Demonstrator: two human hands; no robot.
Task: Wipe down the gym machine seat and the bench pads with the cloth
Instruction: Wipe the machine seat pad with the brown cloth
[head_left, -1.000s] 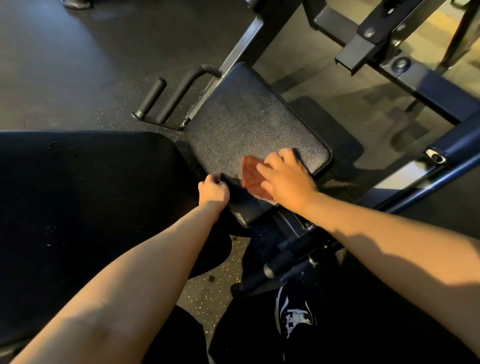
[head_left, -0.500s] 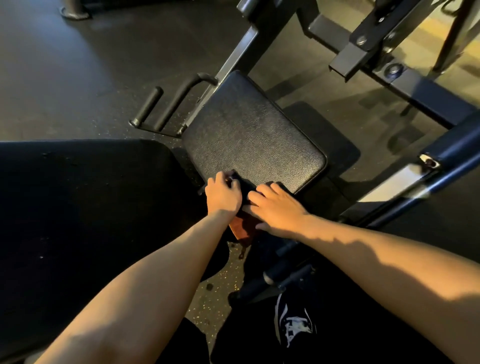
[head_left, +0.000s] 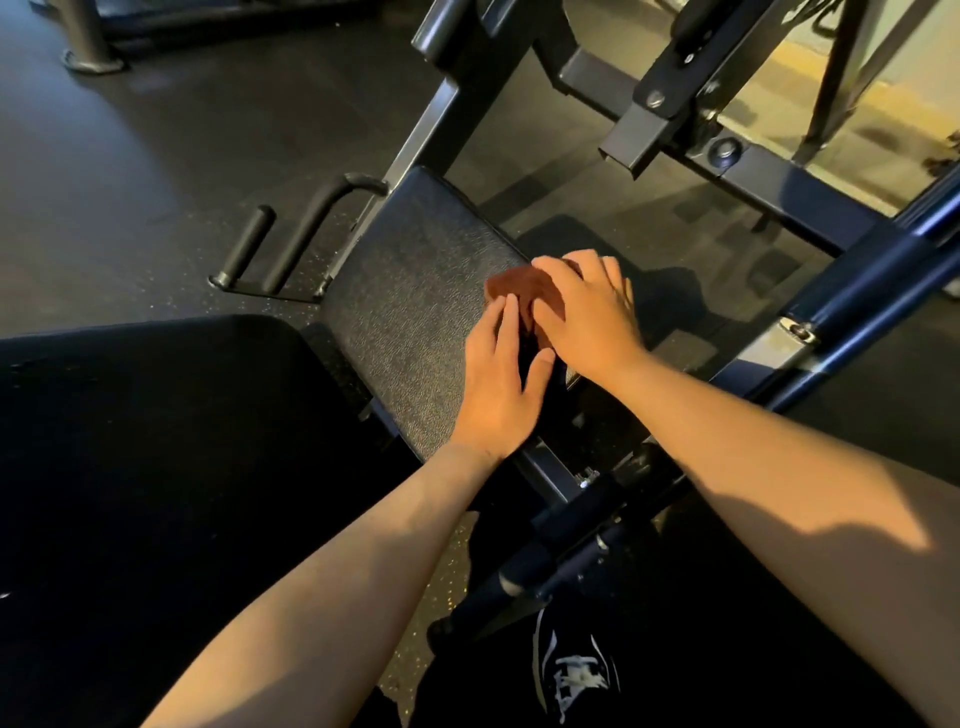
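The black textured machine seat (head_left: 415, 291) slopes away from me in the middle of the head view. A reddish-brown cloth (head_left: 524, 296) lies on its right half. My right hand (head_left: 587, 312) presses flat on the cloth, covering most of it. My left hand (head_left: 498, 379) rests flat on the seat just below, fingers spread, fingertips touching the cloth's near edge. A large black bench pad (head_left: 156, 441) fills the lower left, beside the seat.
Two black grip handles (head_left: 260, 244) stick out left of the seat. Dark blue steel frame beams (head_left: 779, 182) cross the upper right, and a bar (head_left: 571, 561) runs under my arms. My black-and-white shoe (head_left: 576, 670) stands on the speckled rubber floor.
Both hands moved up from the seat's near edge onto its surface. The cloth came up with my right hand. My left hand let go of the edge and now lies flat.
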